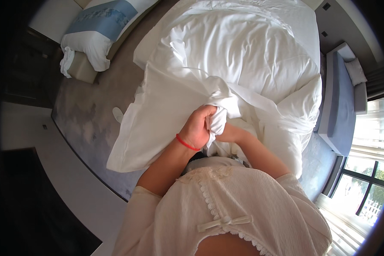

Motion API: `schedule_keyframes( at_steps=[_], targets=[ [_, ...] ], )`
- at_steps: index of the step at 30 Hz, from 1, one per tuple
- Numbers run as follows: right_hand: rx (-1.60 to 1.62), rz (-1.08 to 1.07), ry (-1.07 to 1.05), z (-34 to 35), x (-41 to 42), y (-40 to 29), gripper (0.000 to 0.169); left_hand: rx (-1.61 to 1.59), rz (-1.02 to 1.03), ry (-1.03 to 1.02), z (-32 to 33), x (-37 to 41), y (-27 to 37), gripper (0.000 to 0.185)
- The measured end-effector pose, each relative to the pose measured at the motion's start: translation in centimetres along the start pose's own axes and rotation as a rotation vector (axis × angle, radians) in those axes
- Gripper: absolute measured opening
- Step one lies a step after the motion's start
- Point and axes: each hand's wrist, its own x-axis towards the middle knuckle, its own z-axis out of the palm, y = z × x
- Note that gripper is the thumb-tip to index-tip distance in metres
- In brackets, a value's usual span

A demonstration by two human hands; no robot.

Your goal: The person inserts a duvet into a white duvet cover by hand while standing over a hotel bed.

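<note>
Bunched white bedding fabric (218, 119) is gathered in front of my body. My left hand (198, 123), with a red cord at its wrist, grips the bunch from the left, its thumb on top. Close by on the other side, my right hand (228, 132) is against the same bunch; the fabric and my left hand hide most of its fingers. The bunch runs into a large white duvet (243, 48) heaped in folds over the bed. A flatter white flap of bedding (153, 112) hangs toward the lower left, over the bed's edge.
Another bed with a blue runner (100, 19) stands at the upper left. A white slipper (117, 114) lies on the patterned carpet (86, 105). At the right are a blue-grey sofa (340, 102) with a pillow (355, 71) and a window (361, 179). A dark panel (44, 204) is at the lower left.
</note>
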Motion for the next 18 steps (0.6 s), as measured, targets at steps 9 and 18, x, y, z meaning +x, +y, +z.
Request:
schedule_keyframes(
  at_steps=[9,18],
  targets=[
    [-0.529,-0.114,0.666,1.9,2.1,4.5,0.036,0.336,-0.317,-0.163,4.8,-2.7,-1.1,0.056],
    [-0.609,-0.031,0.626,-2.9,-3.2,-0.1,0.045,1.916,0.801,0.417,-2.7,-4.2,3.0,0.032]
  ],
)
